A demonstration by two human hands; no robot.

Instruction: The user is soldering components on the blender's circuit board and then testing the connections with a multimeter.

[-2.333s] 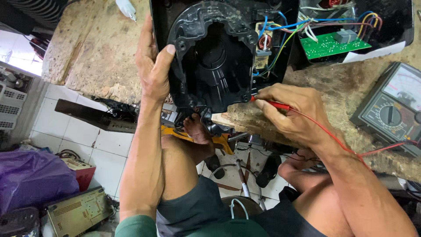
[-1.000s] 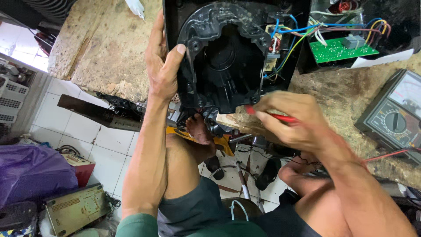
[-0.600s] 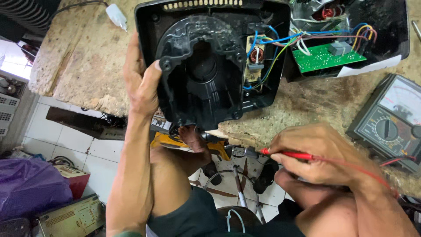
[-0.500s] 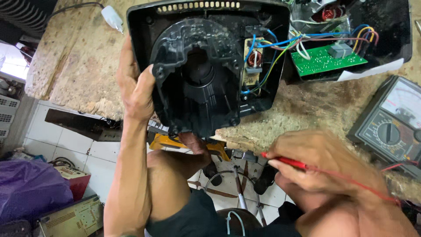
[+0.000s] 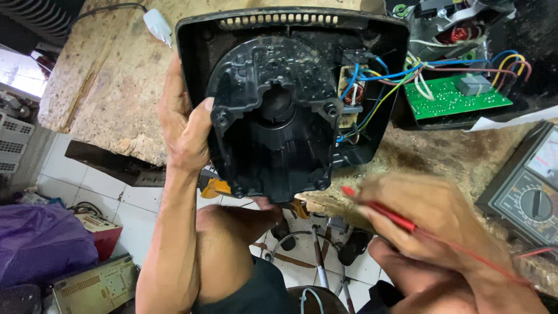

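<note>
at the far left, low down, a purple bag (image 5: 43,247) lies on the tiled floor with a pale circuit board (image 5: 96,285) beside it. your left forearm rises from the bottom edge, nearly upright, and your left hand (image 5: 183,125) wraps the left wall of the black appliance housing (image 5: 290,110): thumb hooked over the front rim, fingers hidden behind, the grip clamped firmly on the housing. the housing stands on its edge at the front lip of the worn counter (image 5: 110,87), its open underside facing you, and a white plug (image 5: 157,24) lies on the counter near its top left corner. inside its right part, blue, yellow and white wires (image 5: 378,87) run out to a green circuit board (image 5: 456,96) lying just to the right. your right hand (image 5: 436,224) comes in from the lower right, blurred, fingers pinched together on a red test probe (image 5: 378,208) whose tip points left towards the housing's lower right corner; it looks just short of touching, though the blur makes that uncertain. a thin red lead trails back along your wrist. at the far right edge an analogue multimeter (image 5: 529,195) rests on the counter.
</note>
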